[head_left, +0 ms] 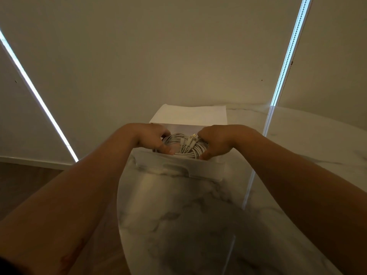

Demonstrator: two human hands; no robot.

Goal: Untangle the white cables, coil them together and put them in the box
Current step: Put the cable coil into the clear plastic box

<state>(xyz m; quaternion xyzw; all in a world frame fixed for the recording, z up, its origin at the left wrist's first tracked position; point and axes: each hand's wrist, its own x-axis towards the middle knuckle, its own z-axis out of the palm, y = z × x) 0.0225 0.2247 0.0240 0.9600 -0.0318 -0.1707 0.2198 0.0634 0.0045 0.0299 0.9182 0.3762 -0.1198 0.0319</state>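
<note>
A coil of white cables (185, 148) with several plug ends pointing up sits inside the translucent box (178, 171) on the marble table. My left hand (154, 138) grips the coil's left side, thumb curled over the loops. Opposite it, my right hand (215, 140) grips the right side, fingers curled round the strands just above the box's near wall. The lower part of the coil is hidden behind that wall.
The white lid or sheet (190, 115) lies behind the box. The round marble table (178, 225) spreads toward me; its left edge drops to a wooden floor (23, 179). A plain wall with two lit strips (286, 56) stands behind.
</note>
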